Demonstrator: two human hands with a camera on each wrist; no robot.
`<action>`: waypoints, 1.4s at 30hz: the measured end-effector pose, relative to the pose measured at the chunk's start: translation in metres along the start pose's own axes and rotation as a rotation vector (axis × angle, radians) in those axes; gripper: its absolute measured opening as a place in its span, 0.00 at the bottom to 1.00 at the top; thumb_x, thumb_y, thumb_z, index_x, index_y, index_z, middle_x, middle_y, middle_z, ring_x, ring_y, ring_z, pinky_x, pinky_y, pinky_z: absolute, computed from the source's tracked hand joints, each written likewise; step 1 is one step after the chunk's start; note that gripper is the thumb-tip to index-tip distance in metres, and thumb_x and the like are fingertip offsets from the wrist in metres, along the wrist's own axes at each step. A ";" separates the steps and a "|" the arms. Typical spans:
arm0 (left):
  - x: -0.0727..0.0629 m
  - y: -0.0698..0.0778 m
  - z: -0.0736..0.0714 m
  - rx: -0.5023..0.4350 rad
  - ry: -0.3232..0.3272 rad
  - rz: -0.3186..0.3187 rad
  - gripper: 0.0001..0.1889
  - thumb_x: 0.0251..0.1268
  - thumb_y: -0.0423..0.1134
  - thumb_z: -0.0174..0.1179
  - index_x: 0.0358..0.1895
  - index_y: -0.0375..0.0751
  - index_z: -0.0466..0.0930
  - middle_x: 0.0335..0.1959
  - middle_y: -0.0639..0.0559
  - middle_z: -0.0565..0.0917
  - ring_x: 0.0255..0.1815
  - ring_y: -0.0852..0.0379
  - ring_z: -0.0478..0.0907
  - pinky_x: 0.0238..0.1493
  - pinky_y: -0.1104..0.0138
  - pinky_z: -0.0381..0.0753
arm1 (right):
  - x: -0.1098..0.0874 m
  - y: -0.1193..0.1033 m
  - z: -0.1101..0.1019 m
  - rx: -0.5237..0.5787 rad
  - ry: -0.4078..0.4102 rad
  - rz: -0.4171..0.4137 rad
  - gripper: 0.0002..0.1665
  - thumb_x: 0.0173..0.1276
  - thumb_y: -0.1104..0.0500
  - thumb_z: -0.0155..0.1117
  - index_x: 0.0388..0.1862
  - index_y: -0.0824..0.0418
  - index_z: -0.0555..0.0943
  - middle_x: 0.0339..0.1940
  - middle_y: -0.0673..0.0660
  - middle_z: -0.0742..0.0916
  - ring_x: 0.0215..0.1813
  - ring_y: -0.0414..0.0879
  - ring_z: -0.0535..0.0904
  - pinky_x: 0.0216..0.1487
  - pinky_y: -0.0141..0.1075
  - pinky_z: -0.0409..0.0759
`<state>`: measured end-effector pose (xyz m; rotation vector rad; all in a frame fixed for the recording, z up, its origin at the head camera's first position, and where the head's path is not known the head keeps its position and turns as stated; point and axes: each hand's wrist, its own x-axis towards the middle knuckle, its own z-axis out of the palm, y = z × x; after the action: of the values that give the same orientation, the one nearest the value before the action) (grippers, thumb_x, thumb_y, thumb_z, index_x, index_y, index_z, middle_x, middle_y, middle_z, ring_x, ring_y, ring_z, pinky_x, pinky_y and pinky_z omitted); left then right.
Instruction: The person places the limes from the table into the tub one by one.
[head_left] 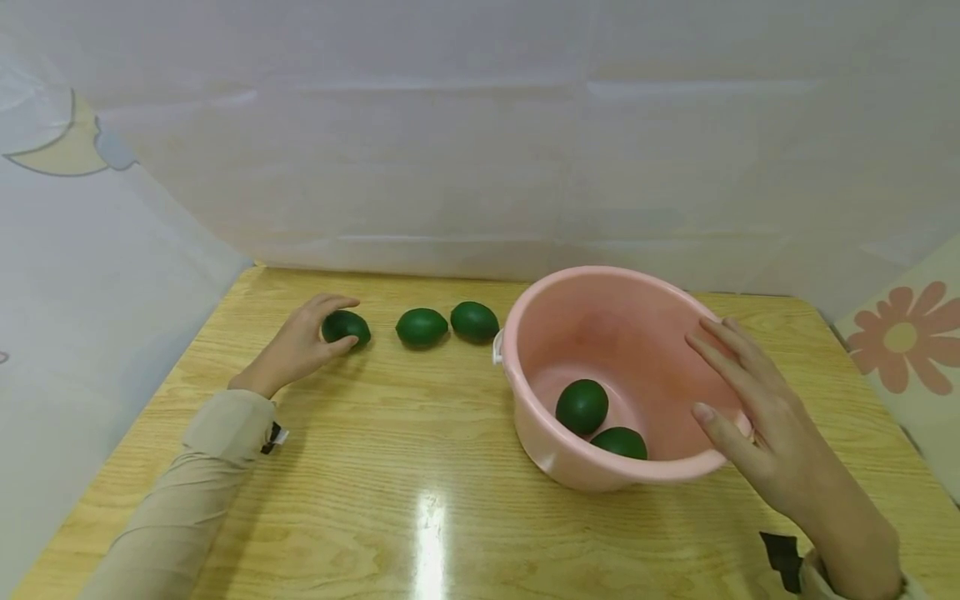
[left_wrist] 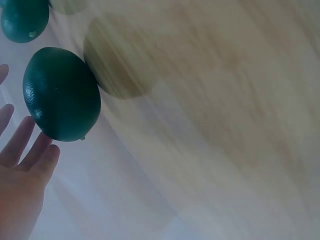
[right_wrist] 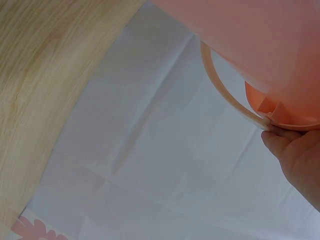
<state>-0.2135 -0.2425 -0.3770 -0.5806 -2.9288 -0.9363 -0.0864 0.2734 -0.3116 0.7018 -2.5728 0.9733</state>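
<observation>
A dark green lime (head_left: 347, 330) lies on the left of the wooden table. My left hand (head_left: 303, 342) is spread around it, forefinger over the far side and thumb at the near side. In the left wrist view, the fingertips are right at the lime (left_wrist: 62, 95), not curled round it. To the right, a pink bucket (head_left: 547, 446) stands with two limes (head_left: 582, 407) inside. My right hand (head_left: 772, 425) is at the bucket's right rim, its fingers stretched out. The right wrist view has this hand (right_wrist: 300, 157) beside the rim where the handle (right_wrist: 225, 92) joins.
Two more limes, a left one (head_left: 422, 327) and a right one (head_left: 474, 322), sit between the left hand and the bucket. The handle's white end (head_left: 498, 347) shows on the bucket's left side. Behind the wooden table (head_left: 360, 467) hangs a pale sheet (head_left: 420, 167).
</observation>
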 end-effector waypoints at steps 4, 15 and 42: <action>0.000 -0.004 0.001 -0.001 -0.005 -0.014 0.29 0.65 0.33 0.65 0.69 0.31 0.68 0.69 0.31 0.67 0.70 0.30 0.64 0.67 0.36 0.66 | 0.000 0.000 0.000 0.001 0.000 0.003 0.40 0.64 0.68 0.61 0.76 0.57 0.65 0.81 0.57 0.61 0.83 0.42 0.46 0.77 0.26 0.43; 0.000 -0.010 0.003 0.005 -0.019 -0.048 0.30 0.65 0.33 0.65 0.69 0.29 0.67 0.69 0.30 0.65 0.70 0.29 0.63 0.67 0.36 0.66 | 0.000 0.000 0.000 -0.006 0.009 -0.007 0.40 0.64 0.68 0.61 0.76 0.58 0.65 0.80 0.58 0.62 0.83 0.42 0.47 0.76 0.25 0.44; 0.002 -0.013 0.006 0.010 -0.119 -0.104 0.34 0.62 0.35 0.68 0.70 0.32 0.66 0.64 0.29 0.67 0.60 0.30 0.71 0.59 0.39 0.76 | 0.000 0.000 0.001 -0.008 0.013 -0.017 0.40 0.64 0.68 0.61 0.76 0.59 0.66 0.80 0.58 0.62 0.83 0.40 0.47 0.76 0.24 0.44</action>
<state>-0.2189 -0.2480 -0.3893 -0.5057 -3.0950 -0.9263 -0.0864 0.2728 -0.3120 0.7120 -2.5541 0.9591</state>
